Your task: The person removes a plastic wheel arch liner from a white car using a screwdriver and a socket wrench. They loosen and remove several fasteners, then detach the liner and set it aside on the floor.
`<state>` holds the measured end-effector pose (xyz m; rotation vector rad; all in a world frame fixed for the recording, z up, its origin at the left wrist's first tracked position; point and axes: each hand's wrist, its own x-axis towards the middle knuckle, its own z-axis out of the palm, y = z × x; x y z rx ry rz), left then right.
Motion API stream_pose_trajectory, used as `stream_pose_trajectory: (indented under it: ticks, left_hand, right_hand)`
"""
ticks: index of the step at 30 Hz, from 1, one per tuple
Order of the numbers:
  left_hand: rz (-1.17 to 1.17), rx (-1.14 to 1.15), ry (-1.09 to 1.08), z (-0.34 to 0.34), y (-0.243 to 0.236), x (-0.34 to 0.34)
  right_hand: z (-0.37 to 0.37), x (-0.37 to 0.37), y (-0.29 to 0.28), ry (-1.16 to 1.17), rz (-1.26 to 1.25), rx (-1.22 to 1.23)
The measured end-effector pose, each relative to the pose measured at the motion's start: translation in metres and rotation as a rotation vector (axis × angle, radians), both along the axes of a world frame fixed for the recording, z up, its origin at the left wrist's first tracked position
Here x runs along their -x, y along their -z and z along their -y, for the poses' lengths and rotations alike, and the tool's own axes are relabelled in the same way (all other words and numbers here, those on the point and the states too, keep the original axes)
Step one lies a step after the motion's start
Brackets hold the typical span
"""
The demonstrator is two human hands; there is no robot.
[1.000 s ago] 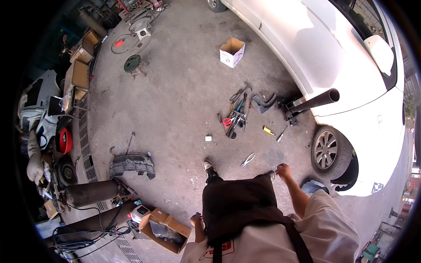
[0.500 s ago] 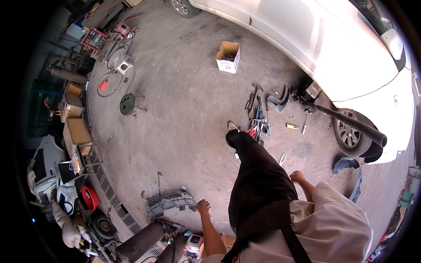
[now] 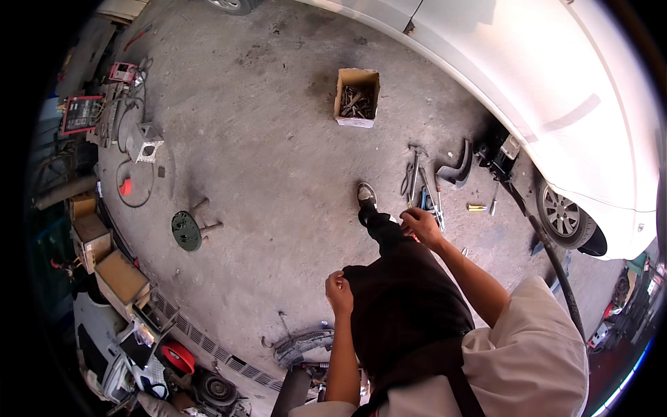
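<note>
Raised and brought forward since half a second ago: bare left hand (image 3: 339,292) and bare right hand (image 3: 420,226)

At left, well apart from both, dark-green round-topped stool (image 3: 186,231) on grey concrete floor (image 3: 278,187). Then, just beside black cloth (image 3: 403,299) over the thighs, left hand with fingers curled inward, forearm rising from the lower edge; nothing visible in its grip, whether wholly closed impossible to tell. Farther ahead, open cardboard box (image 3: 358,121) of small metal pieces, now seen more from above. Next, right hand, apart from the left, thumb and fingers bent, forearm slanting up and leftward; brought closer in view to pile of loose metal hand tools (image 3: 424,199), just beyond on the floor. No contact visible; hold, if any, impossible to tell. Farther right, small yellow-handled tool (image 3: 476,207), then long black jack lever (image 3: 549,257).
</note>
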<state>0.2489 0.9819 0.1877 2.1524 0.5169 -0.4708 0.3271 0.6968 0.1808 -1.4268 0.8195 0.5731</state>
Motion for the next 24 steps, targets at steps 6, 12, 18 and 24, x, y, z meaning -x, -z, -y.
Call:
stream_pose_trajectory:
  ticks: [6,12,18,24]
  left_hand:
    - [-0.065,0.107,0.093,0.024,0.001,-0.174]
    - [-0.18,0.25,0.35,0.062,0.092,-0.317]
    - [-0.465,0.291,0.468,0.089,0.218,-0.429]
    - [-0.581,0.358,0.557,0.084,0.276,-0.447]
  right_hand:
    - [-0.038,-0.113,-0.021,0.085,-0.064,-0.182]
    - [-0.03,-0.227,0.054,0.256,-0.1,-0.076]
    - [-0.012,-0.323,0.233,0.867,-0.169,-0.301]
    - [0.003,-0.4,0.399,0.374,-0.266,0.306]
